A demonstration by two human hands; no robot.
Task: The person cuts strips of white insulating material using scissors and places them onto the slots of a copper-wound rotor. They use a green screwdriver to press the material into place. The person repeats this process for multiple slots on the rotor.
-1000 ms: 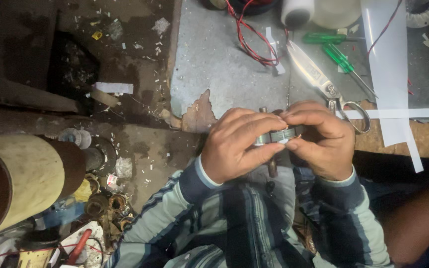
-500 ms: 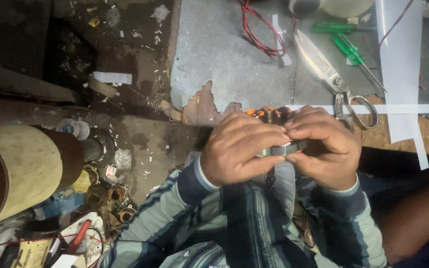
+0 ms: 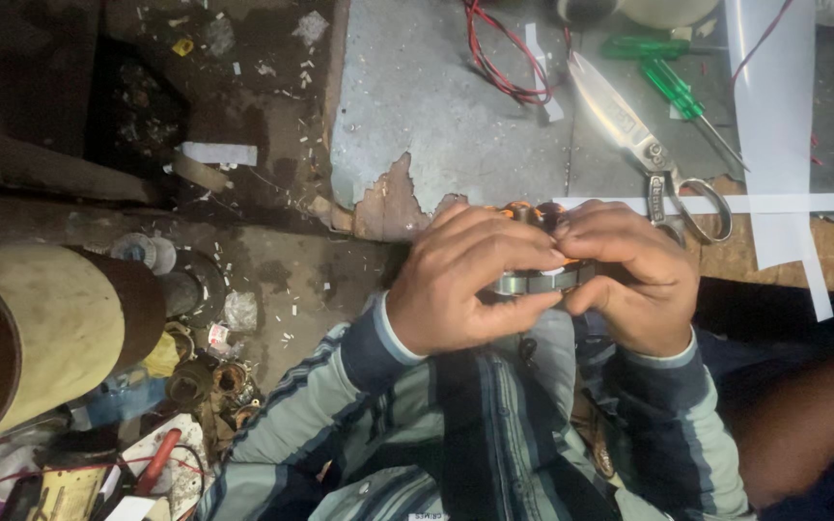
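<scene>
At table's near edge, both hands clenched around metal ring (image 3: 538,282): left hand (image 3: 470,280) gripping one side, right hand (image 3: 625,280) the other, orange windings (image 3: 523,210) now peeking above knuckles. Raised slightly since before; scissors (image 3: 649,154) and screwdrivers (image 3: 673,82) beyond, untouched.

The grey surface (image 3: 436,106) is chipped along its near edge, showing brown underneath. A large pair of scissors (image 3: 644,145) lies on it. Just beyond the scissors lie two green screwdrivers (image 3: 673,82), and to their left a loop of red wire (image 3: 494,58). White paper strips (image 3: 774,125) lie beside the scissors' handles, one running under them.
</scene>
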